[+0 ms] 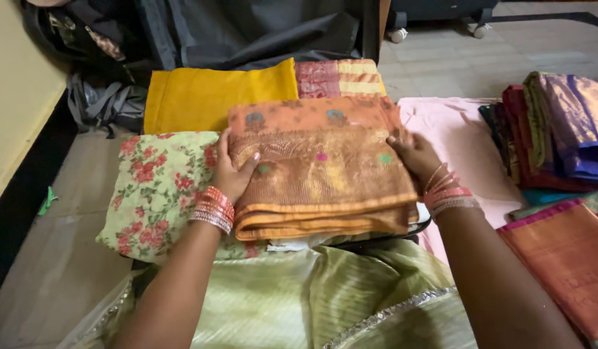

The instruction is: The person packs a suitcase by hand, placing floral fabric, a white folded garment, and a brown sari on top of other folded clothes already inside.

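Note:
A folded orange sari with gold woven bands lies in front of me on a pile of cloth. My left hand grips its left edge, thumb on top. At the sari's right edge my right hand rests with its fingers on the fabric. Both wrists wear several red and silver bangles. Under the sari to the left lies a cream floral-print cloth. Behind it sits a folded mustard-yellow cloth and a red-and-yellow striped piece.
A pink cloth is spread at the right, with a stack of folded saris in purple, red and green on it. Another orange sari with a pink border lies at the lower right. Dark bags stand behind. Pale green fabric covers my lap.

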